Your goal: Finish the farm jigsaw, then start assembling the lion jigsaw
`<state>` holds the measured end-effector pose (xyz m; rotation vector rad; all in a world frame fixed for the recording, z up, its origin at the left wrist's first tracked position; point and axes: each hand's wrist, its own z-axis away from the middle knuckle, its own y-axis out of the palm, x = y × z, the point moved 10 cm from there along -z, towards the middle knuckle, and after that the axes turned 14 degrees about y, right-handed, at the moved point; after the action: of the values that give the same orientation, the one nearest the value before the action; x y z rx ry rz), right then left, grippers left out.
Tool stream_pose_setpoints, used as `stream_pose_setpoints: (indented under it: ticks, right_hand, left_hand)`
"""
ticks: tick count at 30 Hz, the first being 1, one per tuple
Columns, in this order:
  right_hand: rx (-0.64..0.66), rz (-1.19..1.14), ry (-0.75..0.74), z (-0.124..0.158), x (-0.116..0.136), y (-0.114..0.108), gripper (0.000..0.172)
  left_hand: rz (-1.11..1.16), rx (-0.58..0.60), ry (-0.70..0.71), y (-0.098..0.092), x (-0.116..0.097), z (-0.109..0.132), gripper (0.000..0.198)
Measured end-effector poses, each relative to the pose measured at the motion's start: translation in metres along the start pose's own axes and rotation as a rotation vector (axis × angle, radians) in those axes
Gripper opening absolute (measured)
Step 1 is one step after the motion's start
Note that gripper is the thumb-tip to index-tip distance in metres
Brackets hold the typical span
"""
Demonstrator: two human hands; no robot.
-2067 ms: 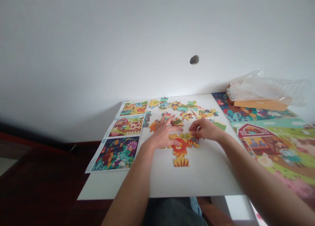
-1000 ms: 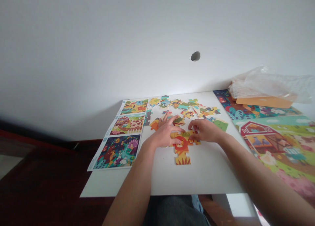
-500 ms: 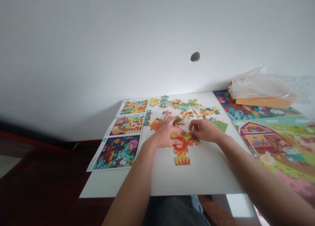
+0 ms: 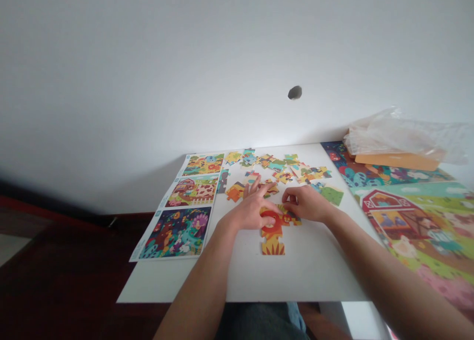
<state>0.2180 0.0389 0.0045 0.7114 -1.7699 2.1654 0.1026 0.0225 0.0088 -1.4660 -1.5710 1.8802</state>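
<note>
A small cluster of joined puzzle pieces with an orange lion (image 4: 273,231) lies on the white table (image 4: 296,271). My left hand (image 4: 252,206) rests flat on the cluster's left part, fingers spread and stretched forward. My right hand (image 4: 305,202) presses on the cluster's upper right with curled fingers, pinching at a piece there that I cannot make out. Loose puzzle pieces (image 4: 281,164) are scattered just beyond both hands.
A sheet with three colourful reference pictures (image 4: 185,206) lies at the left. A finished barn puzzle (image 4: 407,211) covers the right side, with an orange box under a plastic bag (image 4: 400,142) behind it. A white wall rises close behind the table.
Both hands stay on the lion cluster with small shifts; the left thumb now covers more of the lion's head. The view has tilted slightly.
</note>
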Motion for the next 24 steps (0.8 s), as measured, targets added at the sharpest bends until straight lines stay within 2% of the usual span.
stream_pose_setpoints:
  ticks: [13, 24]
  right_hand:
    - [-0.006, 0.021, -0.018, 0.0024, 0.0068, 0.0016, 0.016]
    - [0.050, 0.020, -0.042, 0.0059, 0.0099, 0.0023, 0.015]
  left_hand:
    - [0.017, -0.007, 0.013, 0.0019, 0.0012, -0.0015, 0.023]
    - [0.000, -0.007, 0.017, 0.0011, 0.0007, -0.0012, 0.024]
